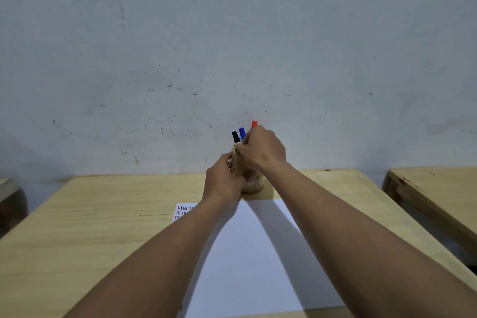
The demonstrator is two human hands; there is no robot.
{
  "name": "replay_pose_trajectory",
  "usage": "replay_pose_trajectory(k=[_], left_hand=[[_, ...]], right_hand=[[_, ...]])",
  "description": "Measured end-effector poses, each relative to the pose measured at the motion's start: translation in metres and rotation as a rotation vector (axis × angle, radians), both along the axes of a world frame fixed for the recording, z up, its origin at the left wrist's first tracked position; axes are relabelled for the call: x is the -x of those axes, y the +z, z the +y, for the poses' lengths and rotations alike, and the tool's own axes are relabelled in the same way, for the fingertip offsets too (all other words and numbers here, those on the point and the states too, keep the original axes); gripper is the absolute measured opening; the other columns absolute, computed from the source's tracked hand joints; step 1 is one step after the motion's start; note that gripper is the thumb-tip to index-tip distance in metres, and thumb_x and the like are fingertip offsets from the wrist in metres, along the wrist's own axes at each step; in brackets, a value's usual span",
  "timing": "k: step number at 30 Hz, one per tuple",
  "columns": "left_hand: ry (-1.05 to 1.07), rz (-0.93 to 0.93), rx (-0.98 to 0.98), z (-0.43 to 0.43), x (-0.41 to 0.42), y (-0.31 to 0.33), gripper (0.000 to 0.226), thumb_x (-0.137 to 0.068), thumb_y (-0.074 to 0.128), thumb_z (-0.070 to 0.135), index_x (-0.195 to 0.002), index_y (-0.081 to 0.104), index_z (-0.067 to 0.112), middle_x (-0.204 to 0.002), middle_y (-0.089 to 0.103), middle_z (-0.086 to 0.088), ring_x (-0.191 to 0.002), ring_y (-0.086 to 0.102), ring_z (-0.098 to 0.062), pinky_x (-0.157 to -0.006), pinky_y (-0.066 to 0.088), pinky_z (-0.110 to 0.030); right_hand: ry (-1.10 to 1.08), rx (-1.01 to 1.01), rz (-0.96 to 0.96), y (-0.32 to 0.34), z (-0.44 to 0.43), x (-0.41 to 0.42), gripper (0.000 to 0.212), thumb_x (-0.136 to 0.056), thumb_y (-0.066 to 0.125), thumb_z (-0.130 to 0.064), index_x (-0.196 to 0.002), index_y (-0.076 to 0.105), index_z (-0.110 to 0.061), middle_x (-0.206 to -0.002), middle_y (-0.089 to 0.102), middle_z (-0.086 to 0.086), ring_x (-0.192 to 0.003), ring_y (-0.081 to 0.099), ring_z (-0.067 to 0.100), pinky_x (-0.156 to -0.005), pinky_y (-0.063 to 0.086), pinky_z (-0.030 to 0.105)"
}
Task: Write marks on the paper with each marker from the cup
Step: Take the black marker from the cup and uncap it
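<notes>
A wooden cup [254, 183] stands at the far edge of the table, just behind a white sheet of paper [258, 253]. My left hand [223, 181] grips the cup's left side. Black marker [235, 136] and blue marker [242, 133] stick up out of the cup. My right hand [264, 148] is closed around the red marker [254, 124], whose cap shows above my fingers and higher than the other two. Small red, blue and black marks [183, 210] fill the paper's far left corner. Both forearms cover part of the sheet.
The light wooden table [103, 227] butts against a stained grey wall [232, 46]. A second wooden table [438, 193] stands to the right across a narrow gap. A dark rounded object [11, 201] sits at the far left edge.
</notes>
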State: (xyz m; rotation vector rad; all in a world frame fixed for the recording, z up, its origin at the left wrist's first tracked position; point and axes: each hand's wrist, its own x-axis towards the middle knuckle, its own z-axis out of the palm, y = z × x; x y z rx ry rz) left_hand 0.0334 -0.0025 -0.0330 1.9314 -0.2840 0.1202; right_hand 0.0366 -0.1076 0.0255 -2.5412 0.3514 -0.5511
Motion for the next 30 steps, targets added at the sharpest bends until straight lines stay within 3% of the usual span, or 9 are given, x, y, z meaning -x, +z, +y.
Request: replay_pose_trajectory(k=[4,11,14,17,20,23,27,30], left_hand=[[0.001,-0.004,-0.013,0.001,0.001,0.000,0.045,-0.079,0.076,0.014,-0.121,0.061,0.020,-0.105,0.066,0.006,-0.093,0.064,-0.015,-0.075,0.050,-0.024],[0.021,-0.017,-0.061,0.000,-0.001,-0.002,0.049,-0.077,0.080,0.024,-0.122,0.062,0.020,-0.110,0.069,0.006,-0.095,0.064,-0.014,-0.066,0.045,-0.017],[0.033,-0.013,-0.105,0.004,-0.001,-0.001,0.059,-0.078,0.079,0.021,-0.132,0.058,0.016,-0.120,0.067,0.001,-0.107,0.063,-0.019,-0.081,0.048,-0.023],[0.074,-0.012,-0.126,0.013,0.002,0.009,0.067,-0.083,0.074,0.015,-0.145,0.048,0.014,-0.133,0.061,-0.006,-0.120,0.058,-0.023,-0.093,0.045,-0.027],[0.156,-0.066,-0.070,0.030,0.011,0.029,0.052,-0.092,0.063,0.013,-0.142,0.051,0.015,-0.131,0.063,-0.006,-0.118,0.059,-0.022,-0.089,0.040,-0.023],[0.228,-0.123,0.067,0.047,0.023,0.053,0.038,-0.098,0.051,0.017,-0.135,0.060,0.018,-0.124,0.067,-0.005,-0.112,0.061,-0.023,-0.087,0.043,-0.026],[0.153,-0.125,0.302,0.065,0.037,0.081,0.027,-0.093,0.059,0.036,-0.116,0.071,0.027,-0.099,0.075,0.002,-0.095,0.070,-0.017,-0.091,0.056,-0.043],[0.078,-0.100,0.379,0.077,0.047,0.093,0.026,-0.090,0.068,0.037,-0.112,0.073,0.024,-0.093,0.076,-0.001,-0.089,0.073,-0.017,-0.084,0.060,-0.040]], right_hand=[[0.005,0.039,-0.083,0.000,0.000,0.005,0.019,-0.087,0.057,-0.027,-0.088,0.067,-0.011,-0.082,0.068,0.003,-0.075,0.065,0.028,-0.060,0.045,0.032],[0.065,-0.095,-0.248,0.009,0.001,0.012,0.019,-0.090,0.057,-0.033,-0.099,0.058,-0.017,-0.089,0.070,-0.001,-0.080,0.064,0.027,-0.065,0.046,0.035],[0.137,-0.182,-0.300,0.019,0.005,0.017,0.022,-0.091,0.059,-0.027,-0.111,0.059,-0.017,-0.093,0.067,-0.004,-0.086,0.064,0.025,-0.072,0.051,0.038],[0.207,-0.261,-0.323,0.029,0.008,0.023,0.021,-0.091,0.058,-0.016,-0.112,0.059,-0.015,-0.086,0.059,-0.011,-0.074,0.065,0.023,-0.069,0.058,0.042],[0.259,-0.274,-0.324,0.038,0.011,0.030,0.021,-0.091,0.057,-0.011,-0.112,0.060,-0.016,-0.094,0.062,-0.005,-0.067,0.064,0.023,-0.063,0.062,0.046],[0.291,-0.194,-0.320,0.044,0.016,0.039,0.020,-0.094,0.057,-0.010,-0.112,0.064,-0.016,-0.103,0.067,0.000,-0.064,0.060,0.018,-0.061,0.058,0.039],[0.332,-0.071,-0.277,0.049,0.023,0.055,0.019,-0.096,0.061,-0.015,-0.112,0.070,-0.020,-0.102,0.071,-0.005,-0.076,0.062,0.016,-0.070,0.052,0.032],[0.359,-0.003,-0.245,0.054,0.029,0.069,0.019,-0.097,0.062,-0.016,-0.113,0.072,-0.021,-0.106,0.071,-0.004,-0.085,0.061,0.016,-0.073,0.046,0.030]])
